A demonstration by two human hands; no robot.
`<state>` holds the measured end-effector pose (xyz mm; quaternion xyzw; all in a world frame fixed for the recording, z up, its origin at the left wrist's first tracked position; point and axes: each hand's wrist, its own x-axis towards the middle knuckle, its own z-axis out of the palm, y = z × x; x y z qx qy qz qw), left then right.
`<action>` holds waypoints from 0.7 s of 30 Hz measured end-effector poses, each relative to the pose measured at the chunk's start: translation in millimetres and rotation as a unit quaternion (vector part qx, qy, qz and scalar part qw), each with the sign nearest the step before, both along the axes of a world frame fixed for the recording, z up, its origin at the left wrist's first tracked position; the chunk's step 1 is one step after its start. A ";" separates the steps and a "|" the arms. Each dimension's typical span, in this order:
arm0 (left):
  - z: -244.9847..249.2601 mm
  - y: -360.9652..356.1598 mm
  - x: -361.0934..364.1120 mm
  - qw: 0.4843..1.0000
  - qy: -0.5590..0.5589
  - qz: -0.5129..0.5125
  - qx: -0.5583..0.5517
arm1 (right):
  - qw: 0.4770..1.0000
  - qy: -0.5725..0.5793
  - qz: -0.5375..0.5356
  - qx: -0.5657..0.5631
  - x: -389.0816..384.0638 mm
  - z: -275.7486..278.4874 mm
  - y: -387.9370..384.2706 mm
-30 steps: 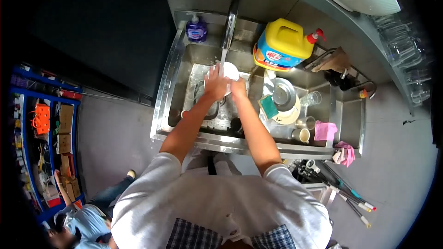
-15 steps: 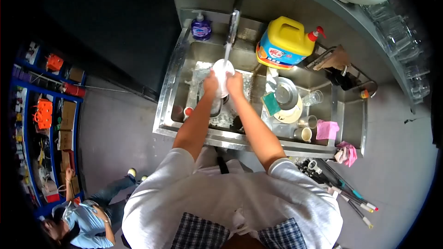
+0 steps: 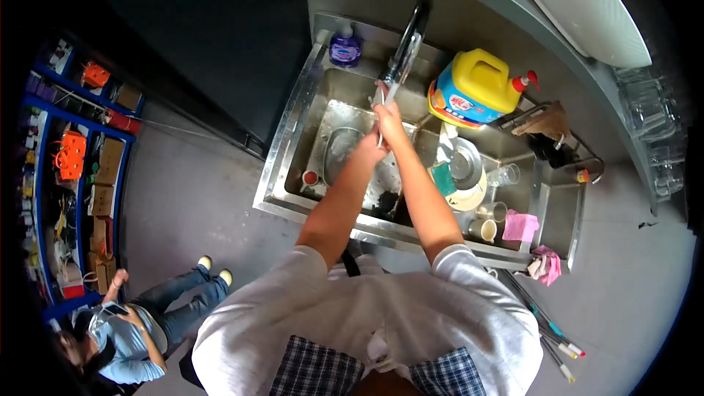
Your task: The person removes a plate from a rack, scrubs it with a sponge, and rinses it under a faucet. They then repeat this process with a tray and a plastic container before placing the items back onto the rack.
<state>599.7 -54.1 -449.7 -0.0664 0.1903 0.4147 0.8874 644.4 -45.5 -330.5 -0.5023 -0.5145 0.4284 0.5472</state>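
Note:
My left hand [image 3: 372, 146] and my right hand [image 3: 389, 116] are closed around a white dish [image 3: 380, 136], right below the tap [image 3: 403, 55]. The dish is turned almost edge-on, so only a thin strip of its rim shows. My right hand sits higher, close to the spout, with the left one lower down. Beneath them is the left sink basin [image 3: 330, 114], where a clear, shiny container [image 3: 340, 148], a small cup with a red inside [image 3: 310, 177] and a dark clump [image 3: 385, 204] lie.
Purple soap bottle [image 3: 345, 50] and yellow detergent jug [image 3: 477, 84] stand along the back. The right basin holds a metal bowl [image 3: 465, 165], a green sponge [image 3: 442, 178], a plate [image 3: 473, 198], cups and a pink cloth [image 3: 521, 226]. A shelf overhangs at right. Another person [image 3: 132, 337] is at lower left.
Both hands have moved up toward the tap with the white dish. It has turned from showing its broad face to nearly edge-on. My view has shifted, and the other person's legs show more.

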 end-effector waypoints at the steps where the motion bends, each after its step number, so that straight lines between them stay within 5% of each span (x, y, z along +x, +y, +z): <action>1: 6.5 3.0 5.3 1.000 -0.002 0.014 -0.016 | 0.998 -0.051 -0.012 -0.038 -1.8 8.4 -1.5; 2: 10.0 5.1 10.4 0.999 0.004 0.029 -0.028 | 0.991 -0.101 -0.026 -0.079 -6.5 21.8 -13.6; 4: 14.9 3.5 14.9 0.997 0.026 0.055 -0.045 | 0.959 -0.274 -0.073 0.019 -11.5 17.3 -35.7; 8: 21.3 4.3 18.5 0.989 0.087 0.102 -0.068 | 0.951 -0.246 -0.182 -0.040 3.4 20.2 -14.7; 9: 20.2 4.6 17.8 0.985 0.103 0.114 -0.072 | 0.963 -0.209 -0.161 -0.060 7.9 26.3 -8.2; 12: 0.5 14.0 -3.2 0.984 0.061 0.168 0.028 | 0.936 -0.343 -0.072 -0.035 0.7 20.8 -25.8; 13: -2.9 6.5 -16.7 0.978 0.045 0.181 0.087 | 0.952 -0.285 -0.060 0.092 2.5 14.6 -32.6; 14: -4.1 -1.8 -25.4 0.969 0.029 0.197 0.146 | 0.970 -0.241 -0.001 0.016 10.1 22.6 -27.7; 16: 21.6 -13.0 -41.8 0.977 0.113 0.181 0.007 | 0.972 -0.144 0.122 -0.141 33.3 44.6 -18.0; 18: 29.3 -15.0 -51.2 0.967 0.198 0.138 -0.079 | 0.993 -0.064 0.039 -0.089 66.1 -6.5 31.0; 21: 67.0 -28.3 -48.0 0.974 0.204 0.090 -0.027 | 0.927 -0.375 0.000 -0.013 71.9 -3.5 73.7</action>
